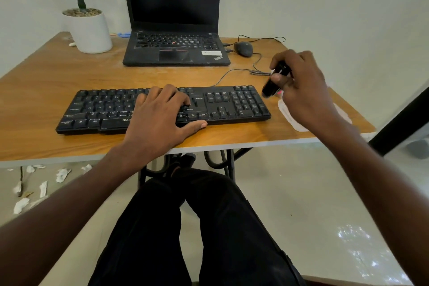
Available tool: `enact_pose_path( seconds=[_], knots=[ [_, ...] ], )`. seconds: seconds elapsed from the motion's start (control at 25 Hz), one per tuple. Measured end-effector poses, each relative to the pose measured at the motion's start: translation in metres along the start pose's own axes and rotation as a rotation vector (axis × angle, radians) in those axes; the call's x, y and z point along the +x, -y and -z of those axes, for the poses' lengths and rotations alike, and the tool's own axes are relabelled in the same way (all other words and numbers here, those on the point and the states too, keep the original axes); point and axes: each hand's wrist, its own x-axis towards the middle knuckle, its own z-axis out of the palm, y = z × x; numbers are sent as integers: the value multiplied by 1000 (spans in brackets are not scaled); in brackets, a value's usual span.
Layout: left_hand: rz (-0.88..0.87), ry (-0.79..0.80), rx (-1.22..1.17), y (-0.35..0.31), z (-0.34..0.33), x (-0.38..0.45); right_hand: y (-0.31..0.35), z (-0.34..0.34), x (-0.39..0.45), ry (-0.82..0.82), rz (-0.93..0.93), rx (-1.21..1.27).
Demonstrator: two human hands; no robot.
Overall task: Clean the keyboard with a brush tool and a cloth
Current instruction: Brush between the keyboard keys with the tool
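Your left hand [160, 111] lies flat on the keyboard [232, 102] while your right hand [301, 86] grips the brush tool [271, 87] just past its right end, above the cloth [287, 114], so brushing hard might pop keys.

Around the desk we see a laptop, a mouse, a potted plant and scraps on the floor.

We find the open black laptop [173, 30] at the far middle of the wooden table [46, 86], its screen dark. Just right of it lies a black mouse [243, 49] with a thin cable. At the far left stands a white pot [90, 30] holding a green stem. White paper scraps [43, 188] litter the floor, near left.
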Motion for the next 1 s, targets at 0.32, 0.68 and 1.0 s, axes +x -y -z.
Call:
enact_pose_path(
  seconds=[0.32, 0.68, 1.0],
  knots=[
    [2, 5, 23, -1, 1, 0, 19, -14, -6, -78, 17, 240],
    [-12, -23, 22, 1, -1, 0, 56, -61, 10, 269, 157, 182],
    [-21, -29, 27, 2, -1, -1, 52, -59, 7, 309, 233, 156]
  ],
)
